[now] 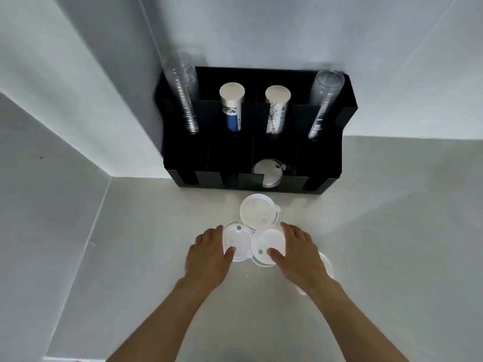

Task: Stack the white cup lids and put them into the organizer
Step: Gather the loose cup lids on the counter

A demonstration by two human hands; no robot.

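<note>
Three white cup lids lie close together on the white counter, just in front of the black organizer (pixel 324 163). The far lid (pixel 257 211) lies untouched. My left hand (pixel 209 253) grips the left lid (pixel 236 241), fingers on its left rim and thumb on top. Over the right lid (pixel 268 242) curls my right hand (pixel 298 253), its thumb pressing near the sip hole. Another lid (pixel 328 265) shows partly behind my right wrist. One white lid (pixel 266 172) lies in a front slot of the organizer.
The organizer stands against the back wall and holds two stacks of clear plastic cups (pixel 184 95) and two stacks of paper cups (pixel 231 105) in its upper slots. A wall (pixel 65 105) juts out on the left. The counter (pixel 392 231) extends to the right.
</note>
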